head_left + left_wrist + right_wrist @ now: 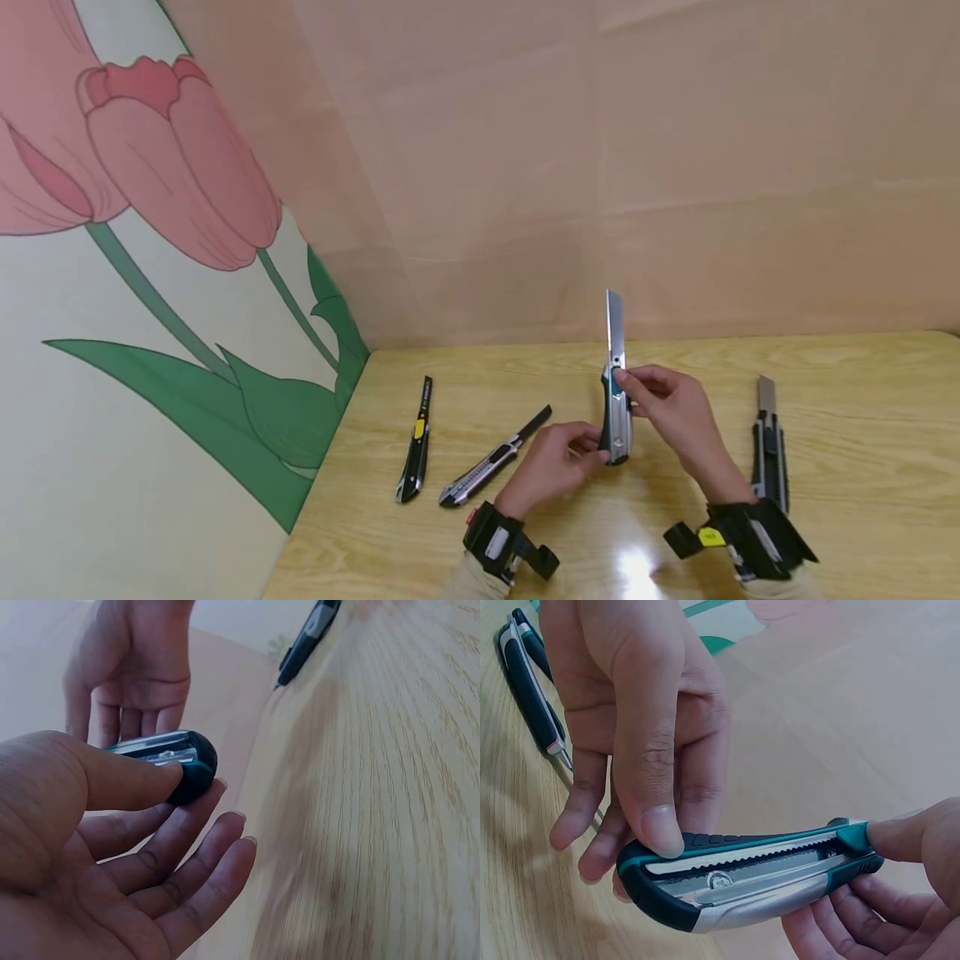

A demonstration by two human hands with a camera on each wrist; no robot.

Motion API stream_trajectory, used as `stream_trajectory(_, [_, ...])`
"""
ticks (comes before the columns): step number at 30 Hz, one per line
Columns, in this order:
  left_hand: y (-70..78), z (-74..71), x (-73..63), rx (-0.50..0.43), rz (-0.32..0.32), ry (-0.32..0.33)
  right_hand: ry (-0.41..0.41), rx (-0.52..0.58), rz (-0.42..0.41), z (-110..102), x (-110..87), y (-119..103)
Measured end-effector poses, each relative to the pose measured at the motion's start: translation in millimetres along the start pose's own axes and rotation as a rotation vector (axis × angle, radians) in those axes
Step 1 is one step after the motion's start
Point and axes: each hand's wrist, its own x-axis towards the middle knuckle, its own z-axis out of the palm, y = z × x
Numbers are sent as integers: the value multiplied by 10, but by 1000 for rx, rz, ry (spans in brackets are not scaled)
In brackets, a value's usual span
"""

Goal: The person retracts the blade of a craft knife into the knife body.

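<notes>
A teal, black and silver utility knife [618, 429] is held up above the table between both hands, its long blade [615, 321] out and pointing up and away. My left hand [555, 462] pinches the rounded butt end between thumb and fingers; in the left wrist view its other fingers spread loosely below. With the thumb against the teal slider [853, 837], my right hand [678, 408] grips the upper part of the handle, fingers behind it. The right wrist view shows the handle's toothed slot and a screw, while the blade is hidden there.
On the wooden table [345, 533] lie a black knife with a yellow slider [414, 442] at far left, a silver-and-black knife [487, 471] beside my left hand, and a dark grey knife [770, 450] right of my right hand. Behind rises a pinkish-brown covering [600, 167].
</notes>
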Motion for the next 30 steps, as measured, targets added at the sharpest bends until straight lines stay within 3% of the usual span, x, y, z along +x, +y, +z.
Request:
stream_trajectory(12, [-6,7,-1,30,23,13,14,-23,-40,25,-42,-54])
stream_trajectory(22, [-3,22,-2,40,4,-11,14,-65,-48,20,-69,-65])
stream_trajectory(30, [13,-1,5,36,23,-26,33,-116,-64,23,-59,-77])
